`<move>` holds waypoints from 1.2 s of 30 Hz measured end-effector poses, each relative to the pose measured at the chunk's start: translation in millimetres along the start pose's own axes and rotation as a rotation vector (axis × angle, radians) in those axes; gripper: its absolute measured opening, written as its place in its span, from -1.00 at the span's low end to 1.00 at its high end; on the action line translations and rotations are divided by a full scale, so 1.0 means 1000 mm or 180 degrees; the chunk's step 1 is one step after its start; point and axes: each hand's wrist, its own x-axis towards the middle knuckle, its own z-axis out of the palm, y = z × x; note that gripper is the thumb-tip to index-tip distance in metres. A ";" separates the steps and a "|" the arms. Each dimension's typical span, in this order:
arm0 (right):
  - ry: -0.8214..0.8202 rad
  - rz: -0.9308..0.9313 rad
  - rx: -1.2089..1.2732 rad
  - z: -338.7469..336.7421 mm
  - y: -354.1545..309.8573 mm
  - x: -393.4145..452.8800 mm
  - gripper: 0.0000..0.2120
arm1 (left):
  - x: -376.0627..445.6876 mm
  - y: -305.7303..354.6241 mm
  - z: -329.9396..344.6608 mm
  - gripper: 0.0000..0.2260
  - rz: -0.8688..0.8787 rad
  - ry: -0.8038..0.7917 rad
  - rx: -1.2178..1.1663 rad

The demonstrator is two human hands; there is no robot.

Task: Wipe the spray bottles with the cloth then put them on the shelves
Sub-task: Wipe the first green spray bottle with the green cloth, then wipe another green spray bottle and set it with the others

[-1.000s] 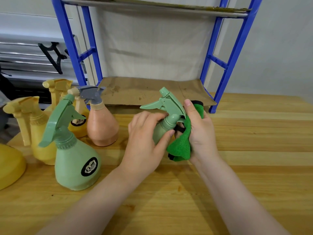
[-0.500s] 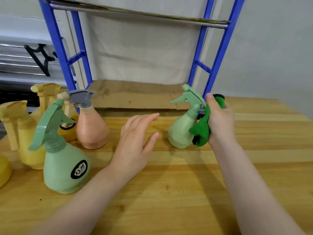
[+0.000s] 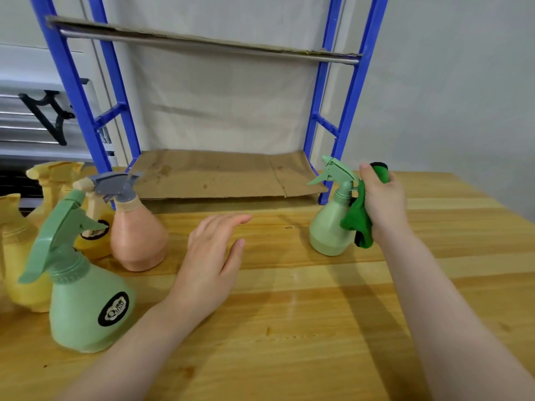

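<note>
From the head camera, the right hand [image 3: 382, 202] is curled around the green cloth [image 3: 358, 224] and holds the neck of the small green spray bottle [image 3: 330, 224] through it; the bottle looks as if it stands on the wooden table [image 3: 289, 314], though I cannot tell whether its base bears weight. The blue shelf rack [image 3: 351, 96] rises just beyond this hand, its cardboard-lined lower shelf [image 3: 220, 175] to the hand's left. The left hand [image 3: 211, 261] hovers flat over the table with fingers straight, holding nothing. Left of it wait the peach bottle [image 3: 136, 235], the large green bottle [image 3: 84, 308] and the yellow bottles [image 3: 23, 256].

The step looks like shelving the wiped bottle. It goes best lifted by the neck, kept upright, carried left past the rack's post and set down deep on the cardboard, with the cloth kept in the palm for the next bottle.
</note>
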 end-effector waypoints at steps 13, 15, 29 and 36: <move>0.0253 -0.1184 -0.2002 -0.020 -0.008 -0.005 -0.54 | -0.002 -0.010 0.005 -0.72 -0.0029 -0.0043 -0.0100; 0.0427 -0.1393 -0.2336 -0.026 -0.007 -0.007 -0.52 | -0.003 -0.011 0.005 -0.73 -0.0016 -0.0070 -0.0097; -0.0002 -0.2096 -0.2358 -0.050 -0.027 -0.082 -0.62 | -0.005 0.014 -0.015 -0.75 0.0873 -0.0886 0.0644; -0.1292 -0.1165 -0.1190 -0.003 -0.009 -0.148 -0.63 | -0.052 0.037 -0.063 -0.79 0.0919 -0.0530 0.0444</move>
